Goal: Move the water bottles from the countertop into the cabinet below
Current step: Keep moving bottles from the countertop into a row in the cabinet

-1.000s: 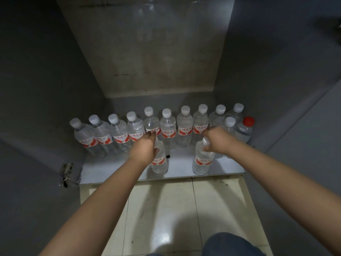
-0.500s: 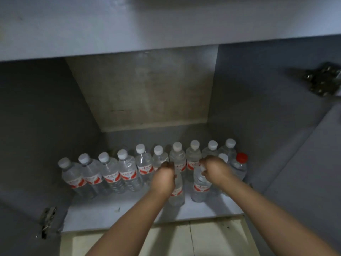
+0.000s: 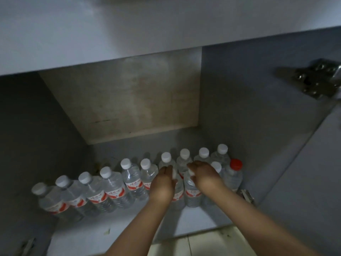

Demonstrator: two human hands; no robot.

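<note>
Inside the open grey cabinet a row of several clear water bottles with white caps and red labels stands along the back of the floor. A bottle with a red cap is at the right end. In front of the row stand two more bottles. My left hand grips the top of the left front bottle. My right hand grips the top of the right front bottle. Both bottles are upright, side by side, with their caps partly hidden by my fingers.
The cabinet floor is bare in front of the row at the left. A metal hinge is fixed at the upper right, and another hinge sits low on the right wall. The underside of the countertop spans the top. Tiled floor lies below.
Both hands have pushed their two bottles deeper into the cabinet, up against the back row and closer together. The view has tilted upward, showing more of the cabinet top.
</note>
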